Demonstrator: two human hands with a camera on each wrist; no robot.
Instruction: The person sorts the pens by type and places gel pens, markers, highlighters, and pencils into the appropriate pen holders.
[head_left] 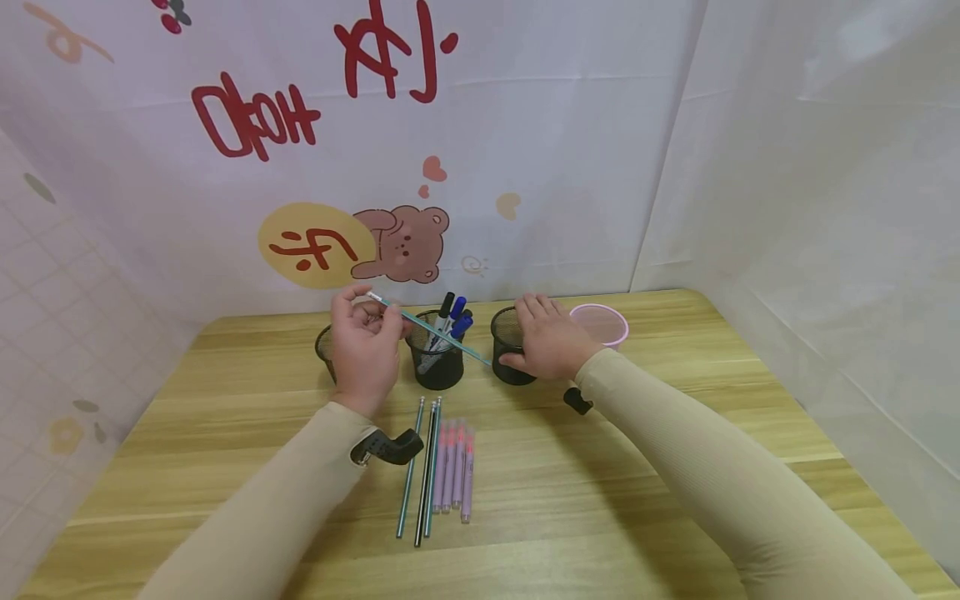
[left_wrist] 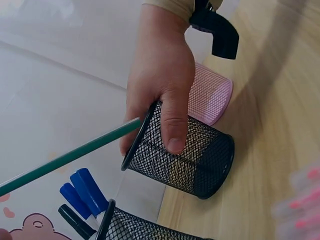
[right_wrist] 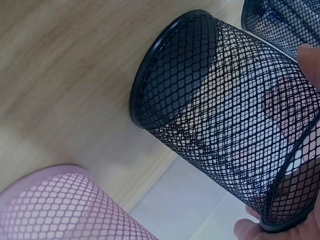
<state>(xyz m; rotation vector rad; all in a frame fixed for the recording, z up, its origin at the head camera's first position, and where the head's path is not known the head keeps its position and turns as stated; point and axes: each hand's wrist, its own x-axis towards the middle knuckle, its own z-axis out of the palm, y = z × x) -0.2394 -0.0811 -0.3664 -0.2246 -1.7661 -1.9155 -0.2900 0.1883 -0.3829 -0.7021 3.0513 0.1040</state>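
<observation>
My left hand (head_left: 365, 354) pinches a teal pencil (head_left: 431, 327) near its white-tipped end. The pencil slants down to the right, passing in front of the marker cup in the head view. In the left wrist view its far end overlaps the rim of a black mesh pen cup (left_wrist: 185, 157). My right hand (head_left: 553, 340) grips that upright cup at the rim, thumb on the outside wall and fingers over the far side. No pens show through its mesh (right_wrist: 240, 100) in the right wrist view.
Another black mesh cup (head_left: 438, 372) holds several markers (head_left: 457, 317). A further black cup (head_left: 325, 348) is partly hidden behind my left hand. A pink mesh cup (head_left: 611, 327) stands at right. Several pencils (head_left: 409, 475) and purple pens (head_left: 468, 483) lie in front. A curtain (head_left: 570, 167) hangs behind.
</observation>
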